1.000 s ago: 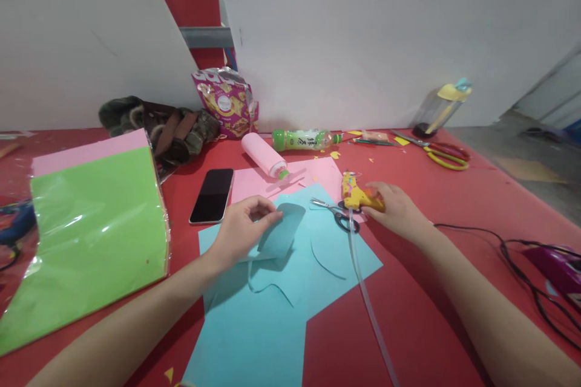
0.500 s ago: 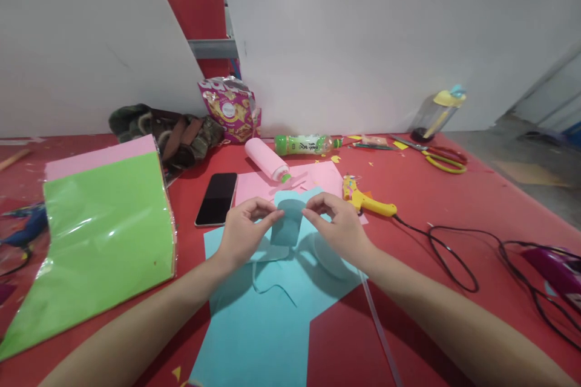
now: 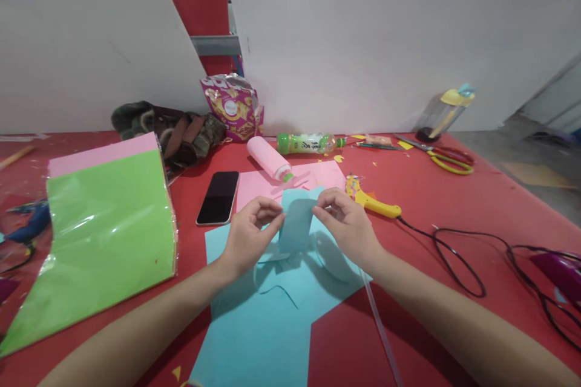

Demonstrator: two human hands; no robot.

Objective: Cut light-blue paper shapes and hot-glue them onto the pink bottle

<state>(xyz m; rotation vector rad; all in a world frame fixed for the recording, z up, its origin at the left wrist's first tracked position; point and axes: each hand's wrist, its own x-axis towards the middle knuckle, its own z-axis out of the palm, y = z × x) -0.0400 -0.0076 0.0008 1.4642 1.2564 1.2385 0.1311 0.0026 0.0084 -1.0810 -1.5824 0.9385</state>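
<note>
A small blue piece of paper [image 3: 296,225] is stretched between my two hands, above larger blue sheets [image 3: 258,338] on the table. My left hand [image 3: 254,231] pinches its left edge between thumb and fingers. On the other side my right hand [image 3: 345,227] pinches the upper right edge. Below the hands lie a thin curled blue strip [image 3: 285,294] and a curved blue paper piece [image 3: 333,257]. A yellow glue gun [image 3: 379,204] rests just beyond my right hand, and a black phone [image 3: 218,198] lies past my left hand.
A pink-wrapped bottle [image 3: 269,159] and a green-labelled bottle [image 3: 308,144] lie behind. Green paper in a clear sleeve [image 3: 113,224] is at left. Scissors [image 3: 447,157] and a tumbler [image 3: 445,113] are at right, with a black cord [image 3: 458,272] across the table.
The small blue paper, bent into a curve before, is now held flatter and wider. My hands have moved slightly apart, and the view has shifted a little.
</note>
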